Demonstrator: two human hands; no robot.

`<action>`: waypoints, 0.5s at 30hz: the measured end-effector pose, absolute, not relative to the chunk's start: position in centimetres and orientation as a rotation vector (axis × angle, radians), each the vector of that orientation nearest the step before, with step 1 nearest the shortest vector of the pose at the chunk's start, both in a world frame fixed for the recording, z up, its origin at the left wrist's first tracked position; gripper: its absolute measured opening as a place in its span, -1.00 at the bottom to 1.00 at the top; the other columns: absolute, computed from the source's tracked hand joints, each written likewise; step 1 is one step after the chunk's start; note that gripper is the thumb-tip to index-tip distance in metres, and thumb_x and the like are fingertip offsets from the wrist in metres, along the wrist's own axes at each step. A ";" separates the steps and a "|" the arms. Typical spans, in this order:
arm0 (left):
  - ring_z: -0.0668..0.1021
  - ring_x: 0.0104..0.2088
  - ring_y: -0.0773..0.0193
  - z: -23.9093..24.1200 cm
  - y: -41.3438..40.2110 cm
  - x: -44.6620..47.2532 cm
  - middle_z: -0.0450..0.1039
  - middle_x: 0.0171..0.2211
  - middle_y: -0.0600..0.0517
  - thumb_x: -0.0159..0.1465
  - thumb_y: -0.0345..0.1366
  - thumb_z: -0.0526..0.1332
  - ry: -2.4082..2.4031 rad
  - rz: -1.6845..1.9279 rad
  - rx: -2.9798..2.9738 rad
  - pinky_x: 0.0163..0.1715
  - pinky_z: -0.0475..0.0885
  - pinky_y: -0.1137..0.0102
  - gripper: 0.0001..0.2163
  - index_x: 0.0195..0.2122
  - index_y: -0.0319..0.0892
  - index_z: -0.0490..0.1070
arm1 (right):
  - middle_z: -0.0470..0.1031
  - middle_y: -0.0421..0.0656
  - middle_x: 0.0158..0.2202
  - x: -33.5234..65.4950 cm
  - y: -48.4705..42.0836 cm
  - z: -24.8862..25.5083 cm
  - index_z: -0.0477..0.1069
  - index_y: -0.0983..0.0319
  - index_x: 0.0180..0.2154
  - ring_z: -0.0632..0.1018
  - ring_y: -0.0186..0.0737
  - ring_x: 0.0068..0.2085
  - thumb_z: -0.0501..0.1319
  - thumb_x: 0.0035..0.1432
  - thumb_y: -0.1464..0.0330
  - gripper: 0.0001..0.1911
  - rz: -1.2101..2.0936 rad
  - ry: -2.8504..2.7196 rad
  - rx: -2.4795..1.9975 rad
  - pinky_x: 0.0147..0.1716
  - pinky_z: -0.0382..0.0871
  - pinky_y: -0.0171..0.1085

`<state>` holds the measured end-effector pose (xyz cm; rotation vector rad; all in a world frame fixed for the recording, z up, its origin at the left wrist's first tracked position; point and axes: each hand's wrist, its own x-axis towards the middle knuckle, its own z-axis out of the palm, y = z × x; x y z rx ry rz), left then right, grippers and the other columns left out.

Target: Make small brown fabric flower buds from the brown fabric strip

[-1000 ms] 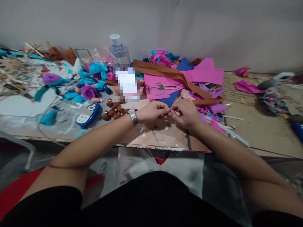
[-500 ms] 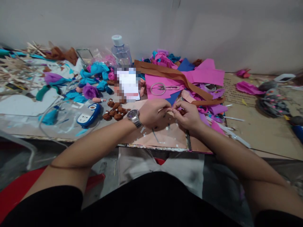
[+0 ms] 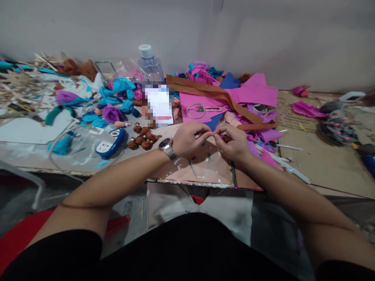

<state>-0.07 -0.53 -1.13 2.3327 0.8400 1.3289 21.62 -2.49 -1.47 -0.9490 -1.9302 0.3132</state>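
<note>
My left hand [image 3: 191,138], with a watch on its wrist, pinches thumb to forefinger over the front of the table. Its fingertips meet those of my right hand [image 3: 233,142]. A small brown crepe-paper piece [image 3: 225,138] shows inside my curled right fingers. Whatever lies between the left fingertips is too small to make out. Left of my hands sits a cluster of brown crepe-paper balls [image 3: 143,137] with twisted ends. Just beyond my hands, thread snips [image 3: 202,110] rest on pink paper [image 3: 187,99]. A brown paper strip [image 3: 234,102] crosses that paper.
A clear bottle [image 3: 150,66] stands at the back behind a blurred phone [image 3: 160,103]. On the left are a blue power socket [image 3: 110,143], paper flowers [image 3: 111,113] and green-handled pliers [image 3: 53,116]. A dark bundle with pink tips [image 3: 336,128] lies on cardboard [image 3: 301,160] at right.
My left hand has turned slightly and its thumb and forefinger have closed nearer the right fingertips. The right hand stays in nearly the same place.
</note>
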 end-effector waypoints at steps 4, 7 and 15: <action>0.60 -0.39 0.30 -1.1 -0.7 -0.1 0.67 -0.36 -0.03 0.52 -0.08 0.26 0.825 1.328 2.350 -0.27 0.47 0.40 -0.70 -0.17 -0.19 0.67 | 0.59 -0.20 -0.36 21.5 -2.5 -1.5 0.54 0.13 -0.27 0.56 -0.18 -0.33 0.31 0.34 0.27 -0.89 0.309 -1.920 -0.985 -0.28 0.42 -0.19; 0.60 -0.39 0.30 -1.0 -0.7 -0.1 0.67 -0.35 -0.03 0.52 -0.07 0.24 0.816 1.321 2.368 -0.27 0.46 0.39 -0.69 -0.18 -0.19 0.66 | 0.60 -0.20 -0.36 21.5 -2.5 -1.5 0.55 0.13 -0.26 0.56 -0.19 -0.33 0.31 0.35 0.26 -0.88 0.328 -1.905 -0.993 -0.29 0.42 -0.19; 0.60 -0.37 0.27 -0.9 -0.8 -0.2 0.66 -0.34 -0.06 0.56 -0.02 0.15 0.822 1.232 2.405 -0.24 0.45 0.35 -0.62 -0.16 -0.19 0.62 | 0.63 -0.18 -0.36 21.5 -2.7 -1.3 0.57 0.13 -0.26 0.57 -0.17 -0.35 0.33 0.34 0.24 -0.87 0.386 -1.868 -1.044 -0.32 0.45 -0.18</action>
